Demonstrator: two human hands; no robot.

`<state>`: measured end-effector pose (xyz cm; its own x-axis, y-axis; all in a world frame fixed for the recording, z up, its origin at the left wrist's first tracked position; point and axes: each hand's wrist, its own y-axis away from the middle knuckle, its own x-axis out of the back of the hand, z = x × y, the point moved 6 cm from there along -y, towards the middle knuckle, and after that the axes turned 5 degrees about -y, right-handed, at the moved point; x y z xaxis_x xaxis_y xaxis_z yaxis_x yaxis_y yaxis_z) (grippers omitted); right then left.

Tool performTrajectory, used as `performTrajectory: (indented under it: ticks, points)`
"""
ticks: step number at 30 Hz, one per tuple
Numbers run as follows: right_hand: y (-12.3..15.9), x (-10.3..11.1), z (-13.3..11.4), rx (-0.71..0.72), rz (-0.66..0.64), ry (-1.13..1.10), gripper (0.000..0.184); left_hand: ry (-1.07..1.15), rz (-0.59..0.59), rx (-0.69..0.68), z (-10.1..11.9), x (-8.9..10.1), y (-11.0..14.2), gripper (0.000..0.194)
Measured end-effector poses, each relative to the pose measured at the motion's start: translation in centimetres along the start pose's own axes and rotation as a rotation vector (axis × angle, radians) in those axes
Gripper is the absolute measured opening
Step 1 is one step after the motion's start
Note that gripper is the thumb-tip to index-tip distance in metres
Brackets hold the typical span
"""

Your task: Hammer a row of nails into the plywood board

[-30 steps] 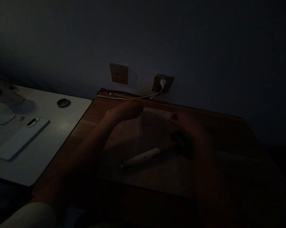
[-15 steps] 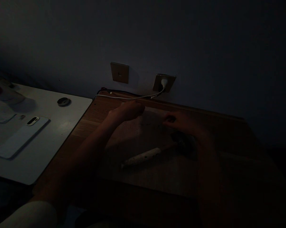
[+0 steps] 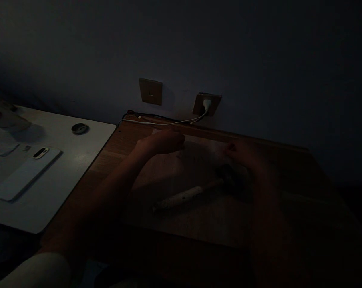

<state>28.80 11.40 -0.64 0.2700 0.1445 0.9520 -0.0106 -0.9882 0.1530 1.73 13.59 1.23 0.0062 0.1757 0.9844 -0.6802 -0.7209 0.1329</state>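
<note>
Around the thin board (image 3: 211, 226), the left hand (image 3: 169, 141) at eleven o'clock and right hand (image 3: 236, 151) at one curl, contents untellable, likely spaced apart because the white-handled tool (image 3: 194, 192) occupies its middle.

Phone (image 3: 26, 175) left of handled tool (image 3: 194, 192)

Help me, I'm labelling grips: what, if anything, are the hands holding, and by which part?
It cannot be told: it is too dark to see whether the left hand or right hand pinches anything. The pale handle is in neither.
</note>
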Motion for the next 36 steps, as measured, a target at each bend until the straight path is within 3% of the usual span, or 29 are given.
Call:
performTrajectory:
  ticks: [5,9,12,17,19,23,29,33,36]
  points:
    - [0.0,-0.2,-0.1,0.023,0.024,-0.024,0.011,0.045,0.045,-0.01,-1.4,0.0,0.1,0.017]
    - [0.6,0.2,-0.8,0.051,0.032,-0.094,0.022,-0.009,-0.029,0.048,-2.5,-0.4,0.3,0.023]
    - [1.2,0.6,-2.2,0.08,0.032,-0.182,0.028,-0.025,-0.012,0.067,-2.9,-0.5,0.2,0.031]
    - [2.2,-0.1,-5.5,0.204,-0.171,-0.499,0.029,-0.107,0.007,0.067,-2.9,-0.9,-0.1,0.028]
    - [2.3,-0.4,-5.9,0.205,-0.189,-0.493,0.032,-0.128,0.017,0.074,-2.8,-0.8,-0.1,0.027]
    - [2.0,-0.3,-5.3,0.169,-0.107,-0.374,0.033,-0.091,0.053,0.061,-2.0,0.2,0.1,0.029]
    - [2.1,0.1,-5.2,0.184,-0.083,-0.346,0.036,0.197,0.018,-0.133,0.5,1.0,0.6,0.022]
    - [2.2,0.2,-5.3,0.182,-0.093,-0.373,0.038,0.226,-0.06,-0.083,0.3,-0.1,0.6,0.035]
    - [2.2,0.5,-5.4,0.188,-0.086,-0.367,0.036,0.188,-0.045,-0.02,-0.4,-0.4,0.6,0.039]
